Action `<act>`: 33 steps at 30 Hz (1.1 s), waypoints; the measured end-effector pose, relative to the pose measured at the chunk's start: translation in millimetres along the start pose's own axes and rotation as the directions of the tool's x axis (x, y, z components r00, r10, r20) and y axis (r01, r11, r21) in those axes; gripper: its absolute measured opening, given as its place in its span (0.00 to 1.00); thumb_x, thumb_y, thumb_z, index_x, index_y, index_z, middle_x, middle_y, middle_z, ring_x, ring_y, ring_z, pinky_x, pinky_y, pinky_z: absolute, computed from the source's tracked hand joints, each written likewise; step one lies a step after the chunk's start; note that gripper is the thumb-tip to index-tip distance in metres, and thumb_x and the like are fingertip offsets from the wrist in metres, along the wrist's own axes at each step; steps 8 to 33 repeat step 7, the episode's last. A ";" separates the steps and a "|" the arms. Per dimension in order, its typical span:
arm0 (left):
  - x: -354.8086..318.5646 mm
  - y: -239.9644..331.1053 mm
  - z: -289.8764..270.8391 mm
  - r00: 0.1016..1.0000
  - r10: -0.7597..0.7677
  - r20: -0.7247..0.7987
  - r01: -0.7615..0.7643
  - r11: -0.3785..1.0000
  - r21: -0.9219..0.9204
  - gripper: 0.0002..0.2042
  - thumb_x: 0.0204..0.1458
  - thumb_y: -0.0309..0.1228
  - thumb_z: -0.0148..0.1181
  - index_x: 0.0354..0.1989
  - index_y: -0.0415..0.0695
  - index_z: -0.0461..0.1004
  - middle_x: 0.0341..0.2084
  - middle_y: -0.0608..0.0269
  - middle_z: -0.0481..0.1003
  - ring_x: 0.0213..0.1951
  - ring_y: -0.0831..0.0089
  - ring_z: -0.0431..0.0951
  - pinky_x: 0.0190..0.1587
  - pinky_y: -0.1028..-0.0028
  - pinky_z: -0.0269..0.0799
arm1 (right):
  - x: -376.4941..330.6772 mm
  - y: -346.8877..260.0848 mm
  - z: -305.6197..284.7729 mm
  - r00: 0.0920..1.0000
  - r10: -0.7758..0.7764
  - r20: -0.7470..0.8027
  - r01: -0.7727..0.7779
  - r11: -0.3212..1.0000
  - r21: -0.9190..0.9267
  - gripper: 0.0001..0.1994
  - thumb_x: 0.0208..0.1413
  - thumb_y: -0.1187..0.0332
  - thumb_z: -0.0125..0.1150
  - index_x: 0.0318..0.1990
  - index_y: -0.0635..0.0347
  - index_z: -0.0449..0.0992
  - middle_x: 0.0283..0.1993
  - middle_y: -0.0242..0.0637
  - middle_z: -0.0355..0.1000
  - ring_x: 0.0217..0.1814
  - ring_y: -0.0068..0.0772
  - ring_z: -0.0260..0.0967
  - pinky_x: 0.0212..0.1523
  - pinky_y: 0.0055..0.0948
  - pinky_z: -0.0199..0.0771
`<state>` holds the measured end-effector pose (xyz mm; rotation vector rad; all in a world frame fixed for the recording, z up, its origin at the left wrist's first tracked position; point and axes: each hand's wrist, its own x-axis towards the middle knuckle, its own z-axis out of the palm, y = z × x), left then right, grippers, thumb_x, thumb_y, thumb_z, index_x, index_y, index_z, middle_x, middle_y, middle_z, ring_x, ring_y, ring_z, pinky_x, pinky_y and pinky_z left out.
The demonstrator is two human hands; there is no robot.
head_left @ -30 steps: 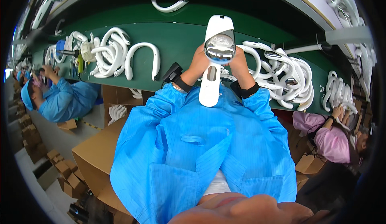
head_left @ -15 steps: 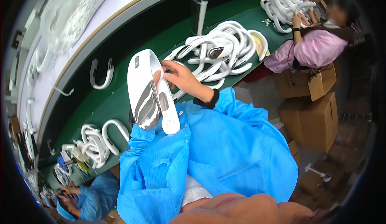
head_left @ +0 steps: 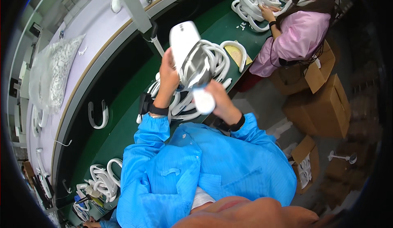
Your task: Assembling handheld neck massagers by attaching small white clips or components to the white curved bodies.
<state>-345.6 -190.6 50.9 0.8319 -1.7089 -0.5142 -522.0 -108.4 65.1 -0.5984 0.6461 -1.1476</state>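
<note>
Raised in front of my chest is a white curved plastic housing (head_left: 183,44) with a mirror-like silver panel, slightly blurred. My left hand (head_left: 167,74) is closed on its left edge. At its lower end, by a rounded white tip, my right hand (head_left: 223,99) grips it; those fingers are smeared by motion. Just behind it, a pile of white U-shaped housings (head_left: 222,66) lies on the green bench (head_left: 123,125), partly hidden by the piece I hold.
One U-shaped housing (head_left: 98,121) lies apart at the left, with another pile (head_left: 104,185) at lower left. A co-worker in a pink top (head_left: 299,33) handles white parts at upper right. Cardboard boxes (head_left: 319,109) stand at the right. A clear bag (head_left: 55,70) lies on the raised shelf.
The housing has moved up and to the right and has turned. My left hand, mostly hidden behind it before, now shows at its left edge. My right hand has moved to its lower end.
</note>
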 end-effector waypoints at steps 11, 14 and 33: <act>-49.8 -40.3 -69.3 0.724 -0.660 -0.198 0.622 0.750 -0.226 0.17 0.54 0.31 0.54 0.50 0.35 0.66 0.35 0.54 0.76 0.33 0.69 0.78 0.34 0.77 0.75 | 127.4 -110.1 -187.5 0.928 -0.115 -0.354 -0.107 0.828 -0.551 0.12 0.53 0.61 0.57 0.31 0.62 0.72 0.23 0.35 0.72 0.15 0.21 0.66 0.16 0.17 0.67; -49.8 -40.3 -69.3 0.724 -0.660 -0.198 0.622 0.750 -0.226 0.17 0.54 0.31 0.54 0.50 0.35 0.66 0.35 0.54 0.76 0.33 0.69 0.78 0.34 0.77 0.75 | 127.4 -110.1 -187.5 0.928 -0.115 -0.354 -0.107 0.828 -0.551 0.12 0.53 0.61 0.57 0.31 0.62 0.72 0.23 0.35 0.72 0.15 0.21 0.66 0.16 0.17 0.67; -49.8 -40.3 -69.3 0.724 -0.660 -0.198 0.622 0.750 -0.226 0.17 0.54 0.31 0.54 0.50 0.35 0.66 0.35 0.54 0.76 0.33 0.69 0.78 0.34 0.77 0.75 | 127.4 -110.1 -187.5 0.928 -0.115 -0.354 -0.107 0.828 -0.551 0.12 0.53 0.61 0.57 0.31 0.62 0.72 0.23 0.35 0.72 0.15 0.21 0.66 0.16 0.17 0.67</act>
